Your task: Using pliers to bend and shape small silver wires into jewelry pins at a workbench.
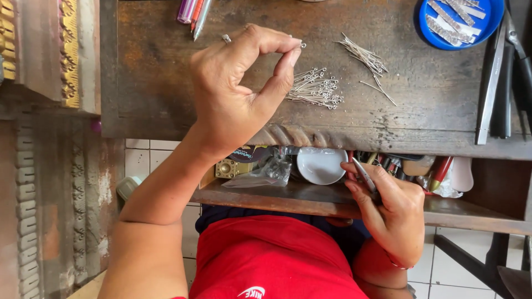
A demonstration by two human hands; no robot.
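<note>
Head view: the left hand [238, 91], centre-left of the frame, pinches a thin eye pin [300, 46] between thumb and forefinger above the wooden tabletop [432, 88], just left of the pile of pins [315, 88]; the right hand [390, 213], lower right, grips small pliers [366, 178] over the open drawer [310, 196]

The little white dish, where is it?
In the head view the white dish sits in the open drawer under the table edge, between the clear plastic bag and the right hand.
</note>
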